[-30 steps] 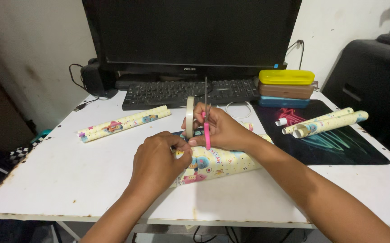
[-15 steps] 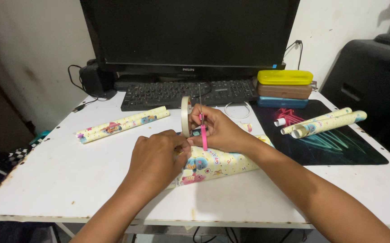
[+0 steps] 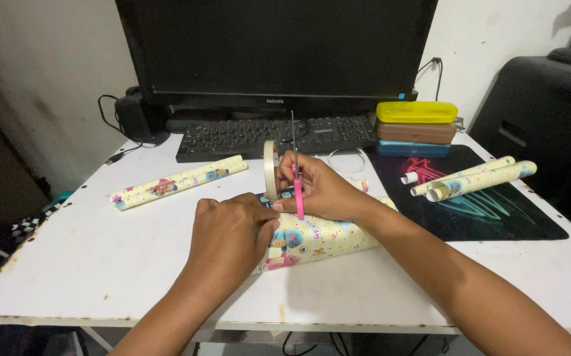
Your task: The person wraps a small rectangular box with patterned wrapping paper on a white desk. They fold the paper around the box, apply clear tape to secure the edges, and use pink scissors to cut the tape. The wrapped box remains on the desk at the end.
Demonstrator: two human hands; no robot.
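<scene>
Here the right hand [image 3: 321, 188] holds scissors [image 3: 296, 178] and a tape roll [image 3: 271, 170]. The left hand's [image 3: 229, 234] fingers [image 3: 265, 227] pinch tape beside the blades. They risk a nick, I judge.

Head camera looks down, close (single view), at desk [image 3: 68, 264].

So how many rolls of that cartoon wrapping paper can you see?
4: one roll lies left on the table, one wrapped roll sits under the hands, and two rolls lie on the dark mat. More may be hidden behind the hands.
</scene>
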